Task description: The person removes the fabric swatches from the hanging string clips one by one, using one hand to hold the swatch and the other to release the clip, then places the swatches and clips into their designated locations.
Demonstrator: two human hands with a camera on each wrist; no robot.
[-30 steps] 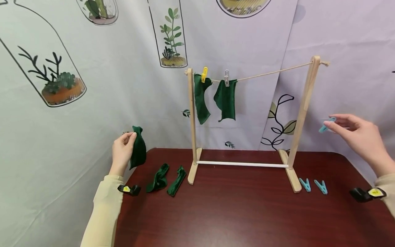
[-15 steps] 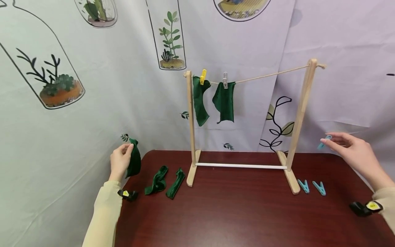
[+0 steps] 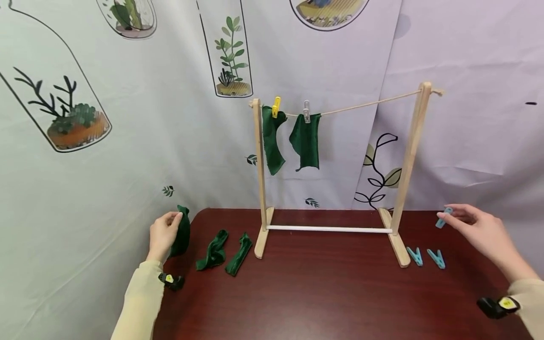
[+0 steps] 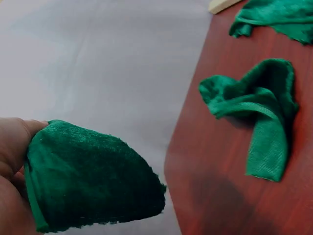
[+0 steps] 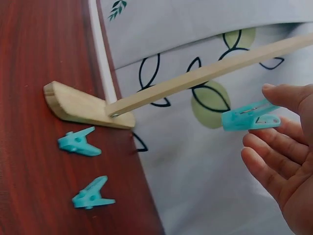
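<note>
My left hand (image 3: 163, 234) pinches a dark green cloth (image 3: 182, 232) (image 4: 90, 182) just off the table's left corner. My right hand (image 3: 479, 228) pinches a blue clothespin (image 3: 443, 218) (image 5: 249, 117) between thumb and forefinger above the table's right rear. A small wooden drying rack (image 3: 260, 170) stands at the back of the table, with a string (image 3: 369, 102) between its posts. Two green cloths (image 3: 304, 140) hang at the string's left end, one under a yellow pin (image 3: 276, 106), one under a clear pin (image 3: 306, 110).
Two more green cloths (image 3: 216, 249) (image 4: 264, 110) lie on the dark red table (image 3: 331, 293) left of the rack's foot. Two blue clothespins (image 3: 426, 257) (image 5: 80, 143) lie right of the rack's right foot (image 5: 80, 104). A printed white backdrop (image 3: 127, 118) hangs behind.
Both hands have come down: the left with its cloth towards the table's left corner, the right with its pin towards the table's right rear. The view has tilted slightly.
</note>
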